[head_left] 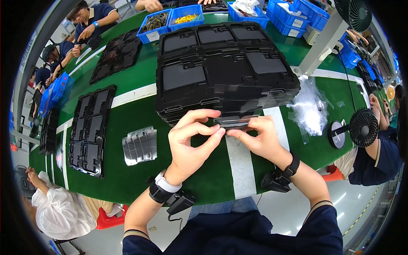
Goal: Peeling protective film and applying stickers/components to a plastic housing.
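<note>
Between my hands is a thin, dark, glossy flat panel (243, 104), tilted up in front of the stack of black moulded trays (187, 103). My left hand (190, 138) pinches the near left corner of the panel with thumb and forefinger, the other fingers curled above. My right hand (264, 138) grips its near right edge between thumb and fingers. Both thumbs nearly meet at the panel's lower edge. Whether a film is on that edge I cannot tell. Dark grey flat panels (183, 76) lie in several pockets of the top tray.
Clear film strips (140, 145) lie left of my hands; a heap of clear film (312, 108) is at right. A small black fan (363, 127) stands beyond it. More black trays (90, 131) lie left. Blue bins (185, 18) line the back. Co-workers sit around the green table.
</note>
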The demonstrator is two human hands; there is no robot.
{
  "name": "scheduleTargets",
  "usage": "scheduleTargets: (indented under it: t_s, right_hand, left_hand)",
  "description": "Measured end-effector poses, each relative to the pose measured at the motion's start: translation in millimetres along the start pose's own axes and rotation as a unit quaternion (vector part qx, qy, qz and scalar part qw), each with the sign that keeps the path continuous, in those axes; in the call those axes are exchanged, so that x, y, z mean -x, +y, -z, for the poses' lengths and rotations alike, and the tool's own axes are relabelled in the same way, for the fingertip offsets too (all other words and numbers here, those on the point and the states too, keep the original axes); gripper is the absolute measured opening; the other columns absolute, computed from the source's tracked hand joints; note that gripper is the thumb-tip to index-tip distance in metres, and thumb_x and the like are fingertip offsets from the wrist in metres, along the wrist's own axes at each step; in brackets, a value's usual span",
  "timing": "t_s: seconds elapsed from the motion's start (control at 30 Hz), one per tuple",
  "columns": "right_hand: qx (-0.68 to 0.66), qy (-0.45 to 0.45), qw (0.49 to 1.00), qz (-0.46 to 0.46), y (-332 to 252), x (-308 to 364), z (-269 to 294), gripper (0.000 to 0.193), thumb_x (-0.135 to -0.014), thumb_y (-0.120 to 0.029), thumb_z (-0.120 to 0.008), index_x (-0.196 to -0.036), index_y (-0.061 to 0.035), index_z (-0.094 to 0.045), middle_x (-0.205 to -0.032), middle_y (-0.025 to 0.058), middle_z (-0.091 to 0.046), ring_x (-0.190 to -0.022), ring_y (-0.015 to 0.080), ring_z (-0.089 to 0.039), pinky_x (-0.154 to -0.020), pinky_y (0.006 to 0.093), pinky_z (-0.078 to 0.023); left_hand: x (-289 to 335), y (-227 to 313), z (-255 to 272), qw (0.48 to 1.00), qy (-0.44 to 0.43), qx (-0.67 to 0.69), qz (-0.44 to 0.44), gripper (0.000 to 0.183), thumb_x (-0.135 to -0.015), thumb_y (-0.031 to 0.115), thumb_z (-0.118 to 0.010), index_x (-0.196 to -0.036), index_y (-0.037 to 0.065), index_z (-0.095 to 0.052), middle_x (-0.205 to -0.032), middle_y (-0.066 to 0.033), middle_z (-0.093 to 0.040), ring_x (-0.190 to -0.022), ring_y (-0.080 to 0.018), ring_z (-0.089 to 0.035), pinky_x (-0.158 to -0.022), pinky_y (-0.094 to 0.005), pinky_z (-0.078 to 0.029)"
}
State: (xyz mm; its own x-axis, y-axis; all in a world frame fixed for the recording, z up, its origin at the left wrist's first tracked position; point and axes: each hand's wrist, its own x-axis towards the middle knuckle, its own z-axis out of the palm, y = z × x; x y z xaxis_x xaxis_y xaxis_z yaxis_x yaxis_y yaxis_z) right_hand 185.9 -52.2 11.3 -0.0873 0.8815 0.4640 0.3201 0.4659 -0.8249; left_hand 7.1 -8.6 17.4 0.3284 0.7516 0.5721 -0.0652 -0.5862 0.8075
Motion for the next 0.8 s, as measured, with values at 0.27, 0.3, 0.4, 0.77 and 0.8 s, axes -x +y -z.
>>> scheduleTargets:
  t_s: [0.27, 0.3, 0.4, 0.77, 0.8]
  right_hand:
    - [-0.188, -0.037, 0.974, -0.123, 12.8, -2.9, 0.5, 0.019, -0.079, -0.007, -0.066, -0.095, 0.0018, -0.064, -0.084, 0.0069, -0.065, -0.077, 0.0094, -0.061, -0.065, 0.0225, -0.052]
    - [-0.187, -0.037, 0.974, -0.123, 11.7, -2.6, 0.7, 0.019, -0.079, -0.007, -0.066, -0.095, 0.0018, -0.064, -0.084, 0.0069, -0.065, -0.077, 0.0094, -0.061, -0.065, 0.0225, -0.052]
    - [-0.201, -0.051, 0.970, -0.129, 9.0, -3.2, 1.6, 0.022, -0.079, -0.008, -0.066, -0.098, 0.0011, -0.064, -0.084, 0.0065, -0.065, -0.077, 0.0087, -0.061, -0.067, 0.0228, -0.052]
    - [-0.135, -0.134, 0.978, -0.084, 7.6, -3.1, 6.6, 0.017, -0.069, 0.004, -0.066, -0.085, 0.0047, -0.060, -0.076, 0.0080, -0.064, -0.073, 0.0078, -0.059, -0.066, 0.0242, -0.049]
    - [-0.119, -0.142, 0.981, -0.060, 2.8, -5.9, 8.4, 0.022, -0.063, 0.010, -0.064, -0.084, 0.0056, -0.058, -0.074, 0.0090, -0.064, -0.073, 0.0094, -0.059, -0.066, 0.0257, -0.049]
  left_hand:
    - [-6.0, -0.9, 10.6, 0.982, -0.066, 0.113, 0.138, 0.013, -0.073, -0.005, -0.067, -0.086, -0.001, -0.065, -0.094, -0.0121, -0.062, -0.083, -0.0146, -0.061, -0.073, -0.0244, -0.050]
    - [-5.9, -0.9, 10.6, 0.971, -0.056, 0.147, 0.180, 0.011, -0.075, -0.005, -0.065, -0.086, -0.002, -0.065, -0.093, -0.0115, -0.062, -0.082, -0.0137, -0.060, -0.074, -0.0243, -0.050]
    - [-6.6, -2.6, 11.4, 0.964, -0.055, 0.155, 0.210, 0.010, -0.076, -0.004, -0.066, -0.085, -0.003, -0.065, -0.092, -0.0105, -0.062, -0.080, -0.0128, -0.060, -0.073, -0.0237, -0.050]
    - [-4.9, -7.0, 14.4, 0.973, -0.153, 0.096, 0.145, 0.015, -0.070, -0.002, -0.066, -0.071, 0.000, -0.051, -0.080, -0.0050, -0.052, -0.074, -0.0080, -0.054, -0.067, -0.0211, -0.046]
    - [-5.4, -7.6, 15.5, 0.974, -0.161, 0.092, 0.134, 0.016, -0.069, -0.002, -0.066, -0.069, 0.001, -0.050, -0.079, -0.0053, -0.051, -0.076, -0.0089, -0.054, -0.068, -0.0223, -0.046]
